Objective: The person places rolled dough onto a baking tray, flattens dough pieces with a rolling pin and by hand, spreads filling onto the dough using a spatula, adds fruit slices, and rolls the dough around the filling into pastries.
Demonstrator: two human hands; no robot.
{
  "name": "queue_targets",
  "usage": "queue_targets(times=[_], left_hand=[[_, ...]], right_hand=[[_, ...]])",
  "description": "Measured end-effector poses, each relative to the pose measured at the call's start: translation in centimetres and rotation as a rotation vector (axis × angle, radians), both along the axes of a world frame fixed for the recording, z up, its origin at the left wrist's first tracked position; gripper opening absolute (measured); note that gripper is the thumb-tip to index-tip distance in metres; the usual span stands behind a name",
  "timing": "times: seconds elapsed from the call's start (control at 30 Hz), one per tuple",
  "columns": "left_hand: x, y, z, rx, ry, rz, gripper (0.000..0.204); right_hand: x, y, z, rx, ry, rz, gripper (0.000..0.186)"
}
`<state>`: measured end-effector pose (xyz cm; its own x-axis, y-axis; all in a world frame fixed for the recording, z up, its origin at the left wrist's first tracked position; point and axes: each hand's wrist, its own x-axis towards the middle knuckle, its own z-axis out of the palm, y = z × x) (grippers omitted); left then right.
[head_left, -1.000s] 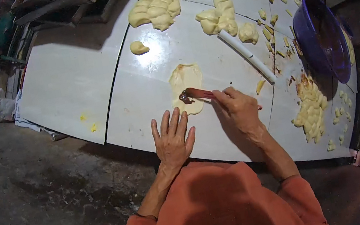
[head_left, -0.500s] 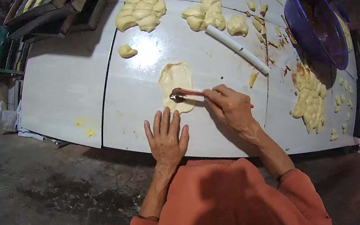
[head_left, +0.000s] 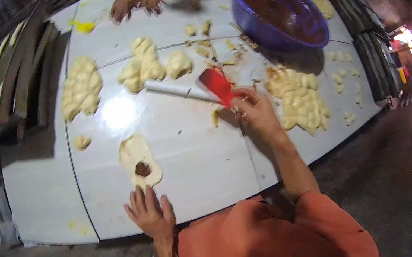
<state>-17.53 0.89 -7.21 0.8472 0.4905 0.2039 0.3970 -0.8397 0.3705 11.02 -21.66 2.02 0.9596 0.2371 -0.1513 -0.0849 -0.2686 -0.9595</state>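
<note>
One pale dough oval (head_left: 135,149), brown dab (head_left: 142,169), left fingers (head_left: 151,200) spread, right fingers (head_left: 251,96) gripping spatula (head_left: 217,87)

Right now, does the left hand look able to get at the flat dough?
Most likely yes: the left hand is open, right by the near edge of the flat dough, and nothing stands between them. The right hand is well to the side, holding the red spatula.

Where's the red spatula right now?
In the head view, the red spatula is just right of and above centre, held in the right hand, overlapping the white rod's right end, lower left of the purple basin.
</note>
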Motion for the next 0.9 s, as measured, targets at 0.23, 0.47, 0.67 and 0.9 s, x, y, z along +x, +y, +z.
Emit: queue_targets(times=[0.23, 0.47, 0.67, 0.9], left_hand=[[0.7, -0.5, 0.0, 0.02, 0.007, -0.044, 0.048], [0.3, 0.0, -0.3, 0.052, 0.021, -0.033, 0.048], [0.8, -0.4, -0.4, 0.015, 0.033, -0.044, 0.046], [0.4, -0.3, -0.3, 0.044, 0.06, -0.044, 0.049]], right_hand=[[11.4, -15.4, 5.8, -0.958, -0.91, -0.495, 0.026], [8.0, -14.5, 6.5, -1.022, -0.665, -0.314, 0.029], [9.1, -17.1, -4.9, -0.505, -0.246, -0.412, 0.043], [7.0, -8.9, -7.6, 0.1, 0.093, -0.302, 0.055]])
